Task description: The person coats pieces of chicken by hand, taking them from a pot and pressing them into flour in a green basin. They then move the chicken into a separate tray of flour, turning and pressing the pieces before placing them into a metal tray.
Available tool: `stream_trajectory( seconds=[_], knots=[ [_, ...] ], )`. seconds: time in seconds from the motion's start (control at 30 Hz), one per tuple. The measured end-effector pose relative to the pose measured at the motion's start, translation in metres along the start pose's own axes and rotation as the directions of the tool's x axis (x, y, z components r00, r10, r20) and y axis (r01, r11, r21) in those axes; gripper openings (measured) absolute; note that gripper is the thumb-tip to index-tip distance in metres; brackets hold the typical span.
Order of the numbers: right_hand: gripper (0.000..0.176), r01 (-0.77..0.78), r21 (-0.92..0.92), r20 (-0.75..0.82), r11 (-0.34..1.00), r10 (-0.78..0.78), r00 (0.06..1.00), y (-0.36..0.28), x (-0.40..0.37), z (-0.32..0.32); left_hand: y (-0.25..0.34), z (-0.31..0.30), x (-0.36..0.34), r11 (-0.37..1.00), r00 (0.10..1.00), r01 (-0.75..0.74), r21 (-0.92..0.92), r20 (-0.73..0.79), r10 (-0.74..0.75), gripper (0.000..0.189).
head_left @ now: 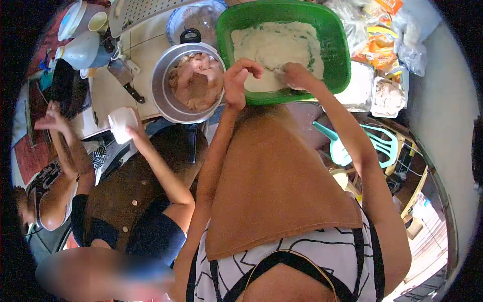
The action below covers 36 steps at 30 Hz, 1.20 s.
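Observation:
A green basin holds a bed of white, flour-like powder. My right hand is down at the powder near the basin's front side, its fingers closed and dusted white; whatever is in them is hidden. Above the basin's left edge, my left hand hangs with loosely curved fingers and holds nothing. Just left of it stands a round metal pot full of raw meat pieces, pale pink and brownish.
Beside me on the left, a person's hand holds a white container. A knife and a cleaver lie on the tiled counter. Behind the pot is a bowl of brownish mix. Orange packets and a tray of meat sit right; a turquoise chair stands below.

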State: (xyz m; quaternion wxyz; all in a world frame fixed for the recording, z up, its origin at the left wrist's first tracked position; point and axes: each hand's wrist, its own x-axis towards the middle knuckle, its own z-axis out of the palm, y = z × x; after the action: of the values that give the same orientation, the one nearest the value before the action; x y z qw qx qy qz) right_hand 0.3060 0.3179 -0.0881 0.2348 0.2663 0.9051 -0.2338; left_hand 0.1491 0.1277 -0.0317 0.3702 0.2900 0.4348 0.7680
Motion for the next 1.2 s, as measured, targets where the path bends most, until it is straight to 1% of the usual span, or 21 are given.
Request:
stream_trajectory(
  seconds=[0.07, 0.13, 0.17, 0.2, 0.23, 0.27, 0.33, 0.37, 0.43, 0.47, 0.5, 0.53, 0.57, 0.6, 0.67, 0.73, 0.77, 0.87, 1.0, 1.07, 1.2],
  knots=[
    [0.038, 0.348, -0.155, 0.187, 0.925, -0.318, 0.929, -0.034, 0.004, -0.016, -0.002, 0.000, 0.001, 1.000, 1.000, 0.004, -0.015, 0.007, -0.004, 0.042],
    [0.035, 0.060, 0.248, 0.044, 0.967, -0.073, 0.996, -0.040, 0.030, 0.019, 0.002, 0.003, 0.001, 1.000, 0.999, -0.031, 0.003, 0.011, 0.031, 0.043],
    [0.035, 0.057, 0.249, 0.040, 0.967, -0.069, 0.997, -0.047, 0.037, 0.021, -0.002, -0.008, 0.002, 1.000, 0.999, -0.031, 0.002, 0.016, 0.031, 0.043],
    [0.034, 0.132, 0.415, 0.088, 0.900, -0.184, 0.979, -0.054, 0.043, 0.021, -0.010, -0.034, 0.003, 0.951, 0.999, 0.043, -0.306, 0.039, -0.033, 0.039],
    [0.033, 0.189, 0.570, 0.114, 0.800, -0.305, 0.945, -0.059, 0.048, 0.021, -0.014, -0.071, 0.005, 0.807, 0.993, 0.117, -0.579, 0.080, -0.087, 0.036],
    [0.033, 0.193, 0.571, 0.108, 0.798, -0.306, 0.946, -0.059, 0.054, 0.025, -0.007, -0.112, 0.007, 0.582, 0.983, 0.184, -0.792, 0.136, -0.126, 0.034],
    [0.035, 0.241, 0.733, -0.011, 0.636, -0.343, 0.939, -0.057, 0.068, 0.049, 0.171, -0.230, 0.050, 0.020, 0.968, -0.139, -0.990, -0.140, -0.207, 0.068],
    [0.036, 0.264, 0.798, -0.072, 0.542, -0.350, 0.934, -0.055, 0.074, 0.061, 0.166, -0.275, 0.078, 0.055, 0.960, 0.279, -0.959, 0.278, -0.028, 0.115],
    [0.039, 0.312, 0.888, -0.191, 0.338, -0.345, 0.919, -0.051, 0.081, 0.073, 0.187, -0.259, 0.130, 0.366, 0.864, 0.483, -0.796, 0.501, -0.050, 0.120],
    [0.039, 0.313, 0.888, -0.193, 0.337, -0.346, 0.918, -0.053, 0.078, 0.068, 0.213, -0.207, 0.132, 0.021, 0.948, 0.180, -0.983, 0.168, -0.269, 0.091],
    [0.039, 0.100, 0.984, -0.059, 0.146, -0.263, 0.963, -0.057, 0.070, 0.056, 0.201, -0.176, 0.131, 0.159, 0.957, 0.171, -0.972, 0.126, -0.260, 0.082],
    [0.038, -0.113, 0.991, 0.097, -0.067, -0.211, 0.973, -0.061, 0.063, 0.043, 0.156, -0.133, 0.109, 0.434, 0.969, 0.204, -0.878, 0.118, -0.217, 0.074],
    [0.038, -0.114, 0.991, 0.097, -0.066, -0.215, 0.972, -0.061, 0.058, 0.028, 0.048, -0.062, 0.049, 0.882, 0.989, 0.122, -0.455, 0.125, -0.072, 0.067],
    [0.037, -0.180, 0.979, 0.169, -0.094, -0.114, 0.979, -0.059, 0.052, 0.011, 0.026, -0.023, 0.026, 0.985, 0.995, 0.017, -0.171, 0.098, 0.000, 0.060],
    [0.037, -0.240, 0.962, 0.241, -0.130, -0.011, 0.971, -0.053, 0.043, -0.019, 0.003, 0.000, 0.001, 0.997, 0.997, -0.075, 0.037, 0.036, 0.073, 0.051],
    [0.036, -0.169, 0.979, 0.176, -0.118, 0.055, 0.983, -0.044, 0.042, -0.039, 0.005, 0.005, 0.002, 0.997, 0.997, -0.082, 0.009, -0.004, 0.082, 0.048],
    [0.038, 0.013, 0.960, 0.003, -0.279, 0.055, 0.998, -0.047, 0.042, -0.039, 0.005, 0.008, 0.002, 0.996, 0.995, -0.092, -0.018, -0.048, 0.091, 0.046],
    [0.041, 0.008, 0.989, 0.030, -0.145, 0.258, 0.966, -0.048, 0.043, -0.063, 0.005, 0.007, 0.003, 0.995, 0.995, -0.094, -0.019, -0.028, 0.094, 0.045],
    [0.034, 0.102, 0.968, -0.043, -0.230, 0.247, 0.968, -0.050, 0.040, -0.073, 0.009, 0.009, 0.006, 0.994, 0.995, -0.103, -0.022, -0.010, 0.103, 0.043],
    [0.031, 0.277, 0.917, -0.169, -0.286, 0.352, 0.921, -0.057, 0.041, -0.077, 0.007, 0.007, 0.004, 0.994, 0.994, -0.105, 0.013, -0.021, 0.105, 0.042],
    [0.031, 0.304, 0.906, -0.200, -0.294, 0.336, 0.921, -0.061, 0.034, -0.092, 0.005, 0.006, 0.003, 0.994, 0.994, -0.105, 0.015, -0.014, 0.105, 0.041]
  ],
)
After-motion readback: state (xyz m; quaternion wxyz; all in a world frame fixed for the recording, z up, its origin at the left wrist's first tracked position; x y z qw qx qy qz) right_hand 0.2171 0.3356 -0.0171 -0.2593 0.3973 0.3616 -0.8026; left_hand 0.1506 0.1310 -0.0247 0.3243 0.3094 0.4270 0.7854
